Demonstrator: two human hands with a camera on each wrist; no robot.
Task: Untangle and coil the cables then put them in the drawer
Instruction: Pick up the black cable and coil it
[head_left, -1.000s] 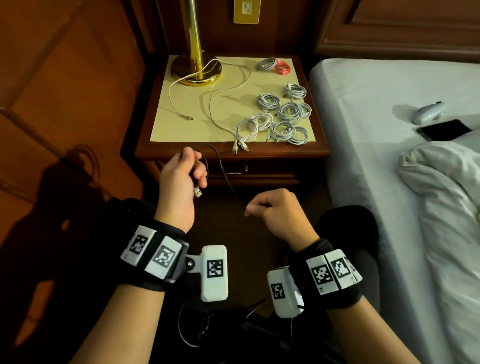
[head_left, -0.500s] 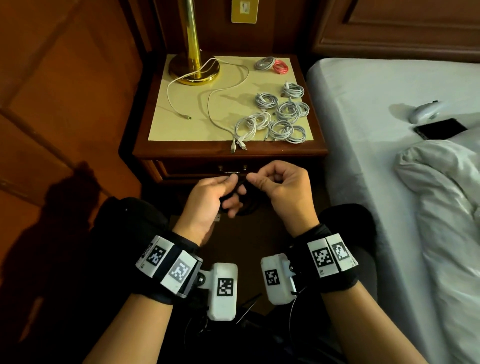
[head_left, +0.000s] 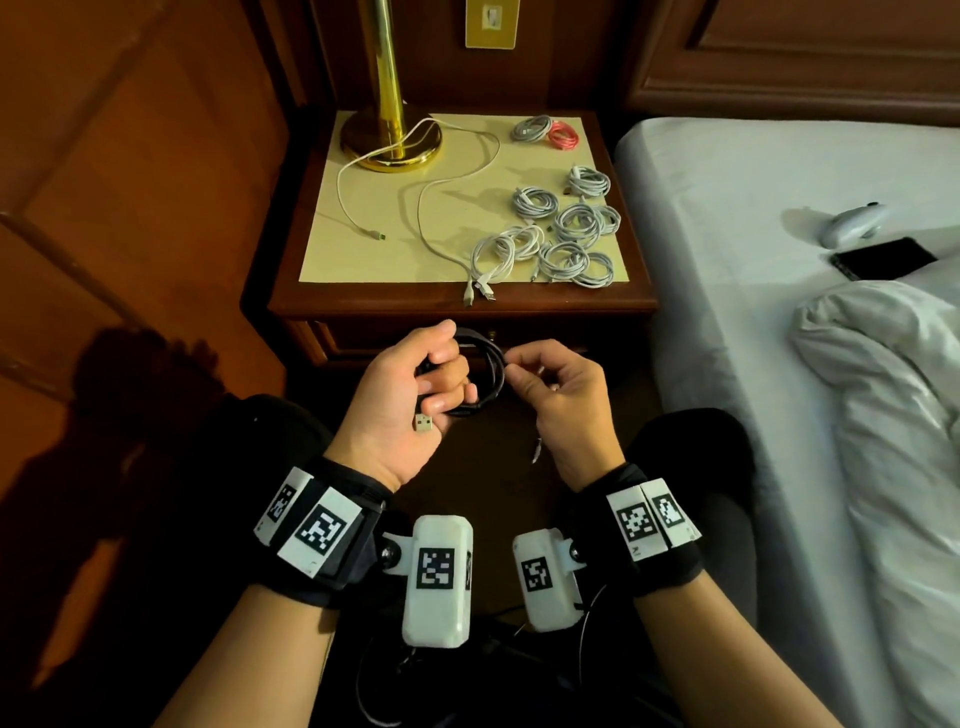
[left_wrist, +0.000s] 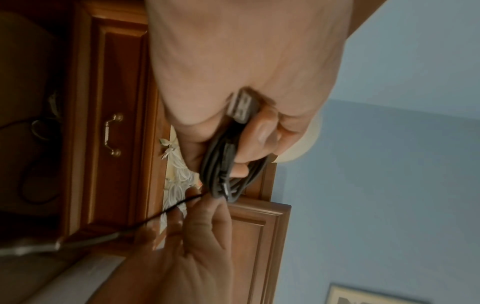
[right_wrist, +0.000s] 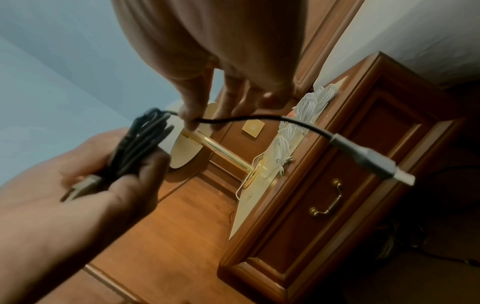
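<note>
The left hand (head_left: 410, 395) grips a coiled black cable (head_left: 488, 379), partly hidden by its fingers. The right hand (head_left: 563, 400) pinches the cable's loose end. No writing is readable.

Both hands (head_left: 410, 395) (head_left: 558, 400) raised — fingers curled.

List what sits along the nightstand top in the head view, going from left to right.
Brass lamp base → loose white cable → coiled white cables; then, beside the nightstand, the bed.

Dark wood nightstand (head_left: 571, 306) with brass lamp (head_left: 390, 104), beside white-sheeted bed (head_left: 727, 218); panelled wooden walls (head_left: 130, 156).
</note>
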